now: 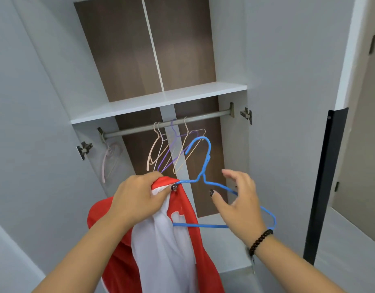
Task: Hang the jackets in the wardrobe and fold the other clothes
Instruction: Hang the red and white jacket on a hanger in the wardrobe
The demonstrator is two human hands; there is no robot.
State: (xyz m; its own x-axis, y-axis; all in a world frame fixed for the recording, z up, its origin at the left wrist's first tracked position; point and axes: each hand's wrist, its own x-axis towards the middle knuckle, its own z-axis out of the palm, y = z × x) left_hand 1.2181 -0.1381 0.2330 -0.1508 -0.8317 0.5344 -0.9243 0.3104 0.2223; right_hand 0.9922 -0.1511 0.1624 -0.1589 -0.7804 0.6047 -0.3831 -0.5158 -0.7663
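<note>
Left hand (135, 199) fingers pinch the red-and-white jacket (161, 240) onto the blue hanger (200, 180); right hand (241, 199) fingers are spread around the hanger's right arm.

I see a smooth red and white cloth jacket (161, 240) on a blue coated-wire hanger (205, 166). Above it, the wardrobe rail (140, 128) looks like dull grey metal, the shelf (157, 102) over that rail matt white laminate, the back panel (123, 49) behind it brown wood-grain.

Pale grey walls (298, 49), white shelf (161, 100) against dark wood back panel (123, 49)
</note>
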